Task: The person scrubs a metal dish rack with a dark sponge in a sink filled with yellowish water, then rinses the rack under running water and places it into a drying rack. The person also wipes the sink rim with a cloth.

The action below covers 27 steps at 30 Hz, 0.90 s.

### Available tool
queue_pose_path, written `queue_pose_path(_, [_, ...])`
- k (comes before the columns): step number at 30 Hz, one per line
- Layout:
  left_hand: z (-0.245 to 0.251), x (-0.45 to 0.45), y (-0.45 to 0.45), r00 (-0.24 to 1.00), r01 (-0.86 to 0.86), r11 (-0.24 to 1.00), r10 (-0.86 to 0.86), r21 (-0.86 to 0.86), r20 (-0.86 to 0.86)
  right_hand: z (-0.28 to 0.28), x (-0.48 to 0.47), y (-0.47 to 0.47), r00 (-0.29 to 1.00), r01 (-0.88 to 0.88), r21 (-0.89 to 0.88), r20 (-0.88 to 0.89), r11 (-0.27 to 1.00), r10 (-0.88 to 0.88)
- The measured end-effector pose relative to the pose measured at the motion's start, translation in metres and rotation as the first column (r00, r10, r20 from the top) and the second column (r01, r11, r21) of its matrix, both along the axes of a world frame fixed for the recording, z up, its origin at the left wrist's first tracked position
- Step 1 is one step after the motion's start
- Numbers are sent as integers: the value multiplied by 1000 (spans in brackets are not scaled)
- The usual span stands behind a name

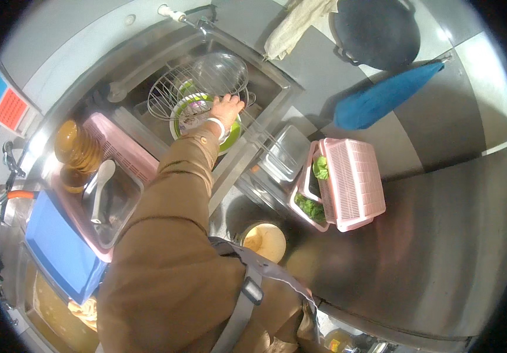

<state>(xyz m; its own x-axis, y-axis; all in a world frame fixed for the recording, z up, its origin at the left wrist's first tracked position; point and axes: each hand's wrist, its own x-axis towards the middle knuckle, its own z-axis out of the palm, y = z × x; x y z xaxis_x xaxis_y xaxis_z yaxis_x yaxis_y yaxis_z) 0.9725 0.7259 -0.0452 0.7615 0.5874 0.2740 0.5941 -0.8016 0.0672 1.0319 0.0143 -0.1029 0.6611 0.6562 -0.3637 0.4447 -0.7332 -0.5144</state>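
Note:
My left hand (225, 113), with a white band at the wrist, reaches into a steel sink (253, 128). Its bent fingers touch the lower right side of a wire strainer (165, 95); whether they grip it is hidden. The strainer's long handle (269, 143) slopes across the sink's rim. Under the strainer and the hand lies a white bowl with a green rim (176, 128). A shiny, rounded, see-through or metal bowl (222, 73) sits behind the wires. My right hand is out of view, apart from perhaps a sliver of skin at the apron's edge.
Left of my arm, a pink basket (121, 143) holds stacked amber bowls (75, 148) and a white rice paddle (103, 189), beside a blue tray (61, 247). Right stand pink baskets (355, 181) with leafy greens (310, 207) and a clear container (286, 152). A blue cloth (381, 97) hangs above.

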Motion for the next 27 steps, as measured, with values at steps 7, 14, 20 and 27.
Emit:
queue_pose_path(7, [0, 16, -5, 998, -50, 996, 52, -71, 29, -2, 0, 8, 993, -111, 152, 49, 982, 105])
queue_pose_path(14, [4, -4, 6, 1000, 11, 990, -14, -138, -26, 14, -7, 20, 975, 185, 87, -142, 979, -172])
queue_pose_path(20, [21, -16, -22, 993, -97, 982, 84, -161, -84, 21, -7, 30, 985, 167, 16, -56, 986, -166])
queue_pose_path(27, [67, -42, -48, 1000, -1, 964, -3, -266, -16, 38, 6, 41, 765, 482, 26, -498, 876, -407])
